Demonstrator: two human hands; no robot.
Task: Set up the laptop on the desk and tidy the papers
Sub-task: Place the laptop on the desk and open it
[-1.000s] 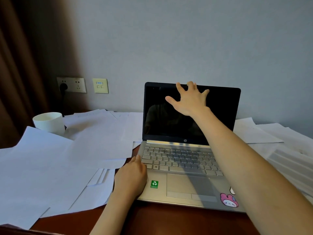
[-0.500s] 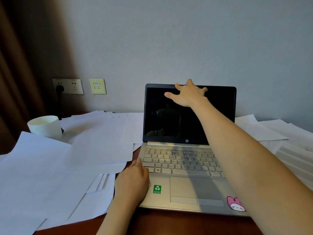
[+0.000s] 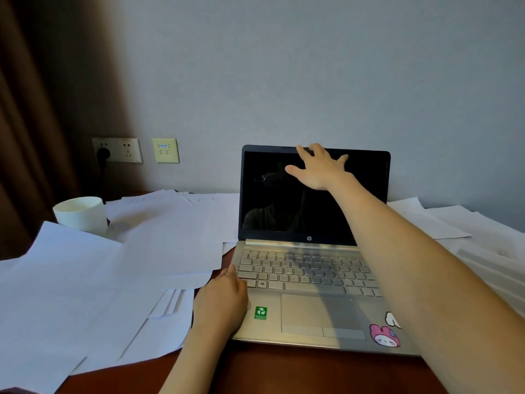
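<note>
A silver laptop [image 3: 312, 311] stands open on the brown desk [image 3: 284, 371], its black screen [image 3: 270, 194] nearly upright and dark. My right hand [image 3: 318, 169] reaches across the keyboard, and its spread fingers touch the top edge of the lid. My left hand [image 3: 220, 304] rests on the front left corner of the laptop's base, fingers loosely bent, index tip by the keyboard's left edge. Loose white papers [image 3: 99, 280] lie scattered and overlapping left of the laptop. More papers [image 3: 454, 223] lie to its right, partly hidden by my right arm.
A white cup [image 3: 81, 213] stands at the back left, among the papers. Wall sockets [image 3: 118, 150] with a black plug and a pale switch plate [image 3: 165, 150] are on the grey wall behind. A brown curtain [image 3: 28, 109] hangs at the left.
The lid has tilted further back as my right hand slid up to its top edge. My left hand has stayed on the base.
</note>
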